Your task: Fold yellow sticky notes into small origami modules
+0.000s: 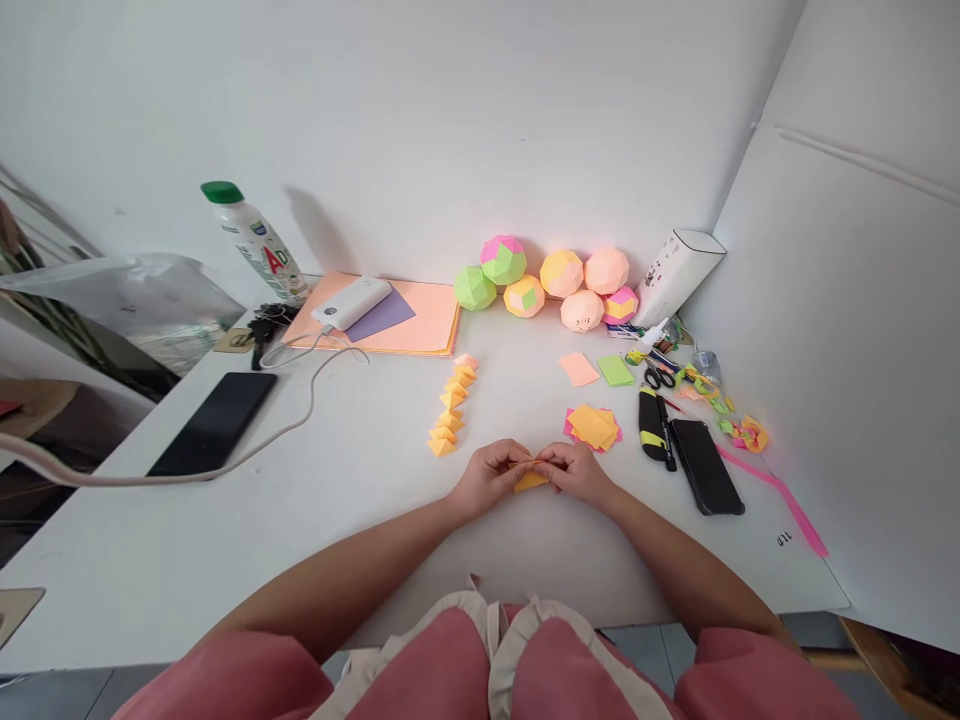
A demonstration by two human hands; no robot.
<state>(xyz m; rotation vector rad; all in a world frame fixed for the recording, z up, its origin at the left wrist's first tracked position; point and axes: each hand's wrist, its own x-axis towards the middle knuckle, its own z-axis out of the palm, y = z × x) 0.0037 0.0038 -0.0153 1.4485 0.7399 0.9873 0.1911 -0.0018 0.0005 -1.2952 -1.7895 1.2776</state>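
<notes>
Between my hands, near the front middle of the table, is a small orange piece of paper (531, 481). My left hand (491, 475) pinches its upper left side. From the other side, my right hand (576, 473) grips it with thumb and fingers, and the fingertips of both hands nearly meet. The fingers partly cover the paper, so its folds are hard to see. Beyond my left hand runs a row of folded orange paper pieces (451, 398). A stack of orange and pink paper squares (594, 427) lies just past my right hand.
Several faceted paper balls (562, 273) sit along the wall. A peach sheet (496, 368) is not far off; scissors (659, 376), a utility knife (651, 423) and a phone (706, 466) lie right. At left are a bottle (259, 245), power bank (352, 302), cable (311, 400) and black phone (214, 424).
</notes>
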